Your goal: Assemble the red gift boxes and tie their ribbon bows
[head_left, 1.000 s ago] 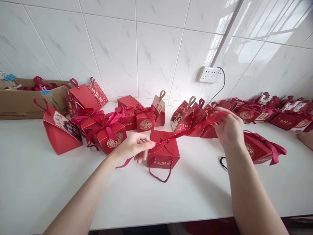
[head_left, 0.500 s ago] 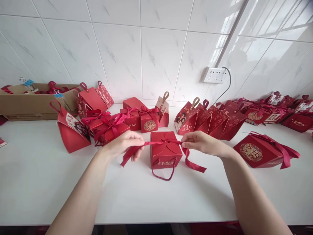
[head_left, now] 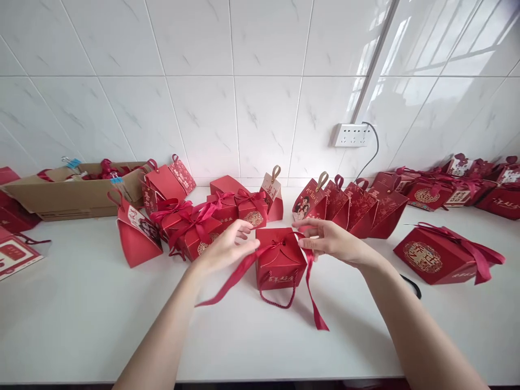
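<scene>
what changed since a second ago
The right hand came inward and down toward the box; the left hand loosened its grip on the ribbon, no longer pulled taut. Whether the right still holds it is unclear. The box stayed put.

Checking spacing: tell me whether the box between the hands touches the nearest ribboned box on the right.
Apart: the head view shows white tabletop between the rope-handled box and that ribboned box.

We've got a box (head_left: 280, 271) between our left hand (head_left: 227, 248) and right hand (head_left: 331, 238), ribbon (head_left: 233, 281) over its top, trailing both sides, plus a carton (head_left: 77, 200) way past the left.
</scene>
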Motion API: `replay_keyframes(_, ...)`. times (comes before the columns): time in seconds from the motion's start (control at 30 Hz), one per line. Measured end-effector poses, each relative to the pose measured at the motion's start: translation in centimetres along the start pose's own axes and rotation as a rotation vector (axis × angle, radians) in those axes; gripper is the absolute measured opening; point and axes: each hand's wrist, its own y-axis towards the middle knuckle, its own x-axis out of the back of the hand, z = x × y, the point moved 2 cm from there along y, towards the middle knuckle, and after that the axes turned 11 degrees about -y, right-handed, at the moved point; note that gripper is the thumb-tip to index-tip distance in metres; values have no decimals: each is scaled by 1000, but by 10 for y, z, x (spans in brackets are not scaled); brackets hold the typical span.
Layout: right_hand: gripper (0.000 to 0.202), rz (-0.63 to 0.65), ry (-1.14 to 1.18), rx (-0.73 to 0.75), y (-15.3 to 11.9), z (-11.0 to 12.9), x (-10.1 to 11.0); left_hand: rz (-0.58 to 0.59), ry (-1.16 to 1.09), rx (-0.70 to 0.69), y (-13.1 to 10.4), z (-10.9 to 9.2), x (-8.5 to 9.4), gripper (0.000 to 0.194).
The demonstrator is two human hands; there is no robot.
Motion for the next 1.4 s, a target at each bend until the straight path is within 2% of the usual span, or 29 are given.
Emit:
replay_keyframes(0.1,31,-3,-139,-5,-1,-1,3,5,142,-95,-3,-2,-15,41)
replay_keyframes(0.2,37,-22,-169,45,-2,0,5,-2,157,-155,-4,-3,-21,30)
replay_keyframes(0.3,38,-82,-134,148,-2,2,5,-11,134,-161,-4,-3,-22,22)
replay_keyframes(0.37,36,-116,-88,188,-2,4,1,-31,132,-149,-4,-2,-21,23)
replay_keyframes(0.5,32,-98,57,231,1,9,-16,-44,117,-127,-6,-2,-22,32)
replay_keyframes(0.57,33,-130,57,242,3,12,-23,-62,135,-151,-5,-6,-23,31)
replay_keyframes(0.67,29,-218,-79,281,4,14,-29,-140,253,-300,0,-20,-28,21)
replay_keyframes(0.7,27,-246,-132,306,4,15,-30,-133,304,-360,3,-26,-31,18)
replay_keyframes(0.77,21,-329,-233,365,2,15,-28,-45,395,-438,11,-38,-40,17)
replay_keyframes(0.87,9,-491,-433,463,-1,14,-22,64,406,-417,23,-43,-53,13)
replay_keyframes(0.93,3,-624,-625,560,-3,13,-19,27,345,-373,27,-39,-57,10)
replay_keyframes(1.0,9,-759,-809,665,-6,12,-18,-38,286,-343,27,-32,-59,9)
replay_keyframes(1.07,13,-827,-904,723,-8,11,-20,-66,237,-312,25,-25,-58,9)
replay_keyframes(1.17,13,-770,-891,685,-9,11,-22,-38,138,-273,21,-22,-57,12)
replay_keyframes(1.27,10,-631,-735,553,-11,14,-21,-19,57,-304,21,-25,-57,14)
replay_keyframes(1.33,15,-519,-602,458,-12,16,-20,-42,52,-340,21,-25,-58,13)
replay_keyframes(1.4,11,-460,-512,395,-12,17,-19,-80,77,-367,22,-25,-58,11)
